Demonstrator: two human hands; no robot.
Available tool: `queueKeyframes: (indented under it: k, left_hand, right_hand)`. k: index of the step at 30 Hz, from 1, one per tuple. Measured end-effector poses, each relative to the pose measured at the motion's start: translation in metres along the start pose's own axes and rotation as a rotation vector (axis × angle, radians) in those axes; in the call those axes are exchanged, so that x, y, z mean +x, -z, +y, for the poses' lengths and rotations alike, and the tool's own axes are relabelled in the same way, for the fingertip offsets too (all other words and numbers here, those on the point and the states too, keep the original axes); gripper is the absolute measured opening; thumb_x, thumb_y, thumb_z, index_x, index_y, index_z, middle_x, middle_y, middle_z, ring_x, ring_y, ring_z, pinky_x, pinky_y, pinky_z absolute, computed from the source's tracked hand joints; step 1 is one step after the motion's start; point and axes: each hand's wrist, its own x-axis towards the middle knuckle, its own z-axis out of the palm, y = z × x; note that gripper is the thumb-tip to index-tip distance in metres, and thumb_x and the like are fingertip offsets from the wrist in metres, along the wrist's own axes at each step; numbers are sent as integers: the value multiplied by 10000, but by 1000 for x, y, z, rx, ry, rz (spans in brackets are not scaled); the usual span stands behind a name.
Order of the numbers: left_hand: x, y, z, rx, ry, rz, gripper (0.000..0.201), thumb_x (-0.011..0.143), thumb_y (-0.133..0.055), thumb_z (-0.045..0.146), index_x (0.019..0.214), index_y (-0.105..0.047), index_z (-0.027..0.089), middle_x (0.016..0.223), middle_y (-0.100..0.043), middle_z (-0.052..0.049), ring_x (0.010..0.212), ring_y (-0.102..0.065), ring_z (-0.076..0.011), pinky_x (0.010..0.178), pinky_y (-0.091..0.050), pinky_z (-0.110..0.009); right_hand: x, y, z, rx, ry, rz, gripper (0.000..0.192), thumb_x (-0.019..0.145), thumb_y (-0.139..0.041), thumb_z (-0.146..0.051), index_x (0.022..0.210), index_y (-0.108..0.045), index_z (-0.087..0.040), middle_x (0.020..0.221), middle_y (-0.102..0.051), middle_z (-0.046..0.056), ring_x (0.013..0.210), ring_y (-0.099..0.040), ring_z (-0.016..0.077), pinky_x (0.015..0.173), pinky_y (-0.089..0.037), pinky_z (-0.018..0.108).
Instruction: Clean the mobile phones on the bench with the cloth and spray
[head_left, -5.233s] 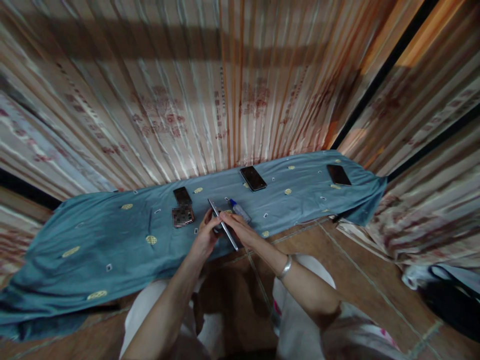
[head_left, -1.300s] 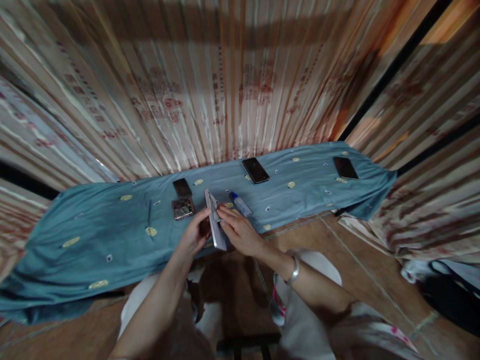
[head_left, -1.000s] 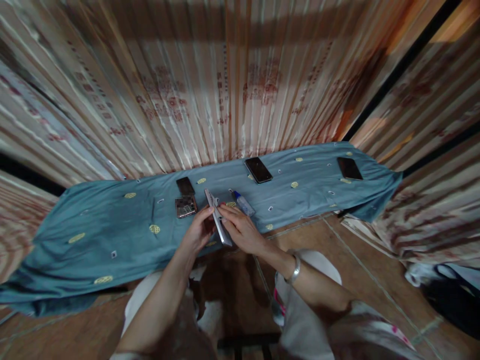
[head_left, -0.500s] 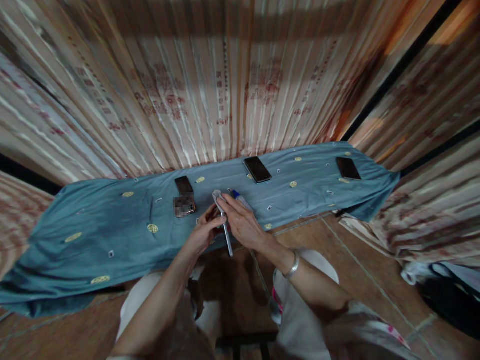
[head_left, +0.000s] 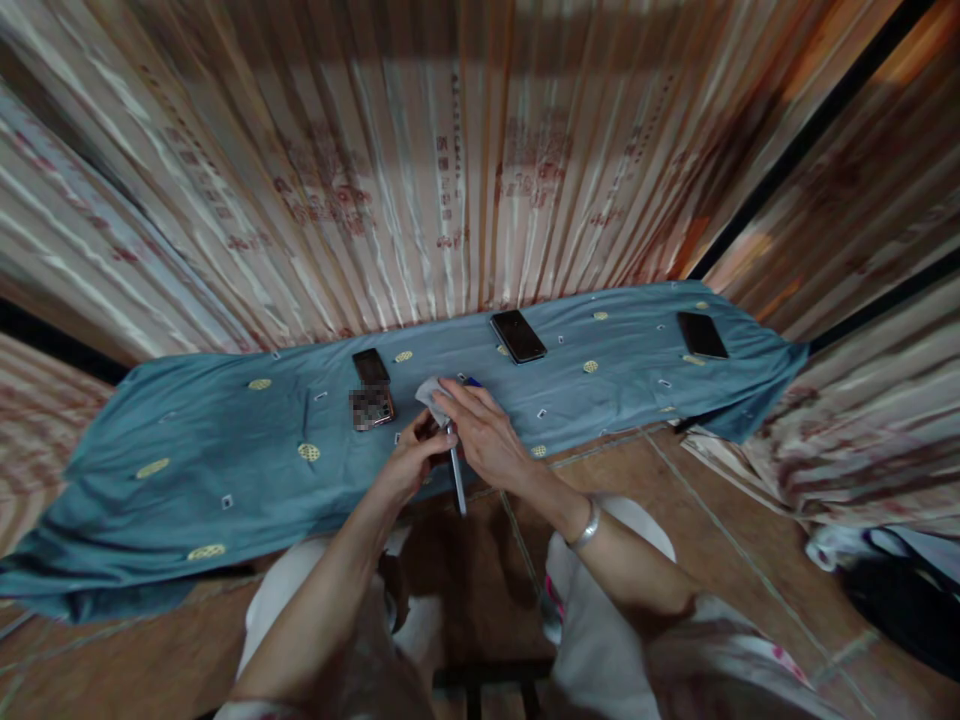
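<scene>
My left hand (head_left: 415,455) is closed around a slim phone (head_left: 458,485), which I see nearly edge-on, its silvery side pointing down towards me. In my right hand (head_left: 484,432) a crumpled pale grey cloth (head_left: 431,398) is pressed against the far end of that phone. The right fingers lie over the cloth, hiding part of it. Just beyond the right hand pokes out something blue (head_left: 472,381), mostly covered by the fingers. To the left of my hands, a dark phone (head_left: 370,366) lies flat, with another phone (head_left: 373,407), partly blurred out, right below it.
A blue-green cloth with yellow prints (head_left: 262,450) covers the long low table. Farther back lies a black phone-like device (head_left: 518,335); another dark flat device (head_left: 703,335) rests at the right end. Pleated curtains (head_left: 480,200) hang behind. A black bag (head_left: 900,600) sits on the tiled floor.
The cloth and right fingers have shifted slightly at the phone's far end, and more of the cloth spreads out to the left. The blue thing is more covered. The view has moved a little.
</scene>
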Motion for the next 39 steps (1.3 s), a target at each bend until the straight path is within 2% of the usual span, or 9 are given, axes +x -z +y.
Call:
queueKeyframes:
  k: [4,9,15,21,25,27,30,35,39]
  left_hand:
    - [2,3,0,15,0,43,462,477,-798,224,913,-650,190,844,-662,-5,821,-622,-198,738,-505,-339]
    - [0,2,-5,92,-82,-82,641,445,-824,140,1061,-659,209,1093,-669,-57,1083,-585,-262,919,-467,-384]
    - [-6,0,-4,117,-25,-143,796,454,-843,135,1209,-606,223,1261,-601,-92,1180,-537,-315,989,-427,-455]
    - [-12,-5,-1,28,61,-171,1085,482,-833,145,1442,-353,301,1201,-621,-74,1150,-544,-291,920,-493,-443]
    - [-13,-6,-1,-42,107,-103,1189,502,-813,153,1497,-190,341,1188,-616,-57,1095,-572,-269,898,-526,-466]
    - [-12,-6,0,-65,117,-43,1179,506,-800,152,1498,-190,333,1223,-594,-59,1043,-595,-255,898,-534,-487]
    - [-9,-4,2,-109,93,6,1051,554,-763,168,1472,-274,323,1280,-564,-60,1009,-612,-242,903,-537,-515]
    - [-4,0,5,-131,53,-32,831,614,-721,213,1390,-424,248,1166,-647,-60,1017,-632,-255,910,-541,-503]
    - [0,2,5,-122,84,-67,719,592,-727,256,1279,-528,176,1022,-703,-68,928,-668,-263,833,-572,-463]
  right_hand:
    - [-2,0,-2,23,27,-7,497,915,-336,-105,1389,-472,-166,1460,-457,126,1275,-429,247,1083,-378,470]
    - [1,9,8,112,-80,36,500,887,-332,-66,1340,-514,-177,1331,-575,96,1213,-489,210,1053,-411,417]
    - [5,9,24,246,-231,-12,485,823,-362,-37,1189,-628,-210,1105,-671,53,1054,-573,186,971,-447,353]
    - [9,-3,39,395,-385,-31,427,789,-387,-58,1062,-678,-212,954,-683,18,923,-600,166,896,-445,310]
    - [13,-14,45,610,-588,-5,336,747,-395,-85,886,-688,-175,737,-628,-12,717,-569,139,725,-459,254]
    - [14,-18,45,754,-682,15,301,743,-399,-115,840,-680,-168,685,-605,-20,643,-543,124,650,-446,230]
    - [13,-22,42,907,-748,46,254,733,-424,-149,799,-669,-170,654,-604,-26,634,-553,119,636,-444,215]
    - [9,-27,36,943,-763,9,206,704,-445,-144,743,-645,-173,679,-616,-18,702,-575,129,678,-464,222]
    - [5,-32,30,949,-783,-47,154,709,-455,-172,717,-609,-173,686,-608,-4,666,-556,137,604,-474,230]
